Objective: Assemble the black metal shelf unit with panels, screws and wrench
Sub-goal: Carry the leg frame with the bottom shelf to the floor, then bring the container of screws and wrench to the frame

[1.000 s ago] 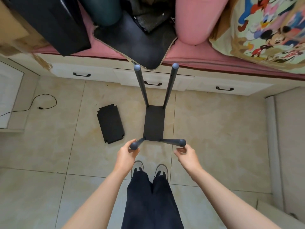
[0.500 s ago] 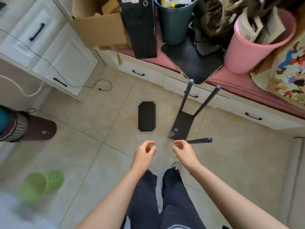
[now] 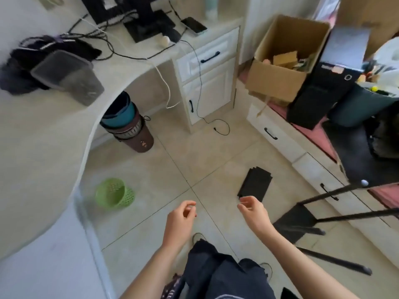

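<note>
standing with both hands empty, fingers loosely curled: left hand (image 3: 181,214), right hand (image 3: 251,209) | frame (image 3: 295,221) upside down at your right, legs up for fitting | panels (image 3: 255,184) stacked ahead, within reach

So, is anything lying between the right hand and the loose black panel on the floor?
Nothing visible does. The right hand hovers empty just in front of the black panel, with only bare tile between. The shelf frame stands off to the right.

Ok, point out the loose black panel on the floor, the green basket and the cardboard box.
loose black panel (image 3: 255,184), head view, middle of its top face.
green basket (image 3: 129,196), head view, outer mesh wall.
cardboard box (image 3: 275,77), head view, front wall.
</note>
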`<control>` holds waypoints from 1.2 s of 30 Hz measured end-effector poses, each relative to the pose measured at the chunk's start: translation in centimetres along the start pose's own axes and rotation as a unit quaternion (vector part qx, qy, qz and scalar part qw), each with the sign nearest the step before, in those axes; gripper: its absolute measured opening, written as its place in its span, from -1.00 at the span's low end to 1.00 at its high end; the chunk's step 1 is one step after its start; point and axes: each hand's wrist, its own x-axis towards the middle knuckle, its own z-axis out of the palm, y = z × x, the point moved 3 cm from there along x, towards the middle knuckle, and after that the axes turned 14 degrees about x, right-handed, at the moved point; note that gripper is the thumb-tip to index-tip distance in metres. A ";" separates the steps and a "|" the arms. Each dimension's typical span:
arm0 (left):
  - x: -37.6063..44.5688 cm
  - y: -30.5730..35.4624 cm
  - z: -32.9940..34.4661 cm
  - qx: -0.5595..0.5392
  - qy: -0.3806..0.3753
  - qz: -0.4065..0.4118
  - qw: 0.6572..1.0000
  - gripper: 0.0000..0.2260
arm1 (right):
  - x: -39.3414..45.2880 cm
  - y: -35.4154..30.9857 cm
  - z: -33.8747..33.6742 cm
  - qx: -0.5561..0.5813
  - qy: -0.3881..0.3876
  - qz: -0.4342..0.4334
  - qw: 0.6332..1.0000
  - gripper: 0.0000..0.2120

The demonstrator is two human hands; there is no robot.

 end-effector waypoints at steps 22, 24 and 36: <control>10.0 -11.4 -23.9 -0.175 0.295 -0.132 0.930 -0.78 | 6.4 -26.1 29.9 -0.119 -0.245 -0.164 0.948 -0.79; 11.9 -11.1 -25.7 -0.180 0.315 -0.136 0.922 -0.78 | 7.6 -28.3 31.5 -0.119 -0.263 -0.166 0.943 -0.80; 25.0 -7.6 -37.3 -0.167 0.355 -0.147 0.908 -0.86 | 15.2 -41.4 38.9 -0.014 -0.315 -0.098 0.944 -0.88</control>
